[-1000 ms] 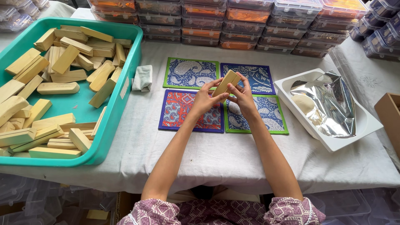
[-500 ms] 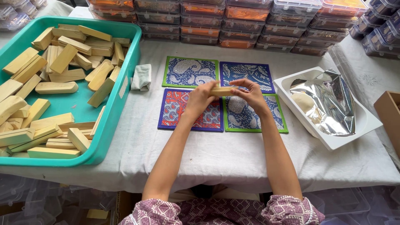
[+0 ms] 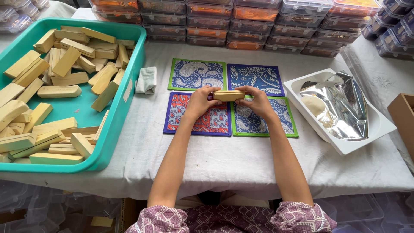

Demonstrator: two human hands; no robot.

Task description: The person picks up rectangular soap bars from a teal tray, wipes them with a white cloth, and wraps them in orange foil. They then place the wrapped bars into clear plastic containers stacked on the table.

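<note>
Both forearms are bare; short sleeves [image 3: 302,218] of purple cloth carry a small white pattern and trim.

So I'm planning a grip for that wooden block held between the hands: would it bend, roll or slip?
The wooden block looks rigid: it spans left hand to right hand without sagging. Its flat faces and square edges suggest it won't roll. The pale, smooth surface might be slightly slippery.
</note>
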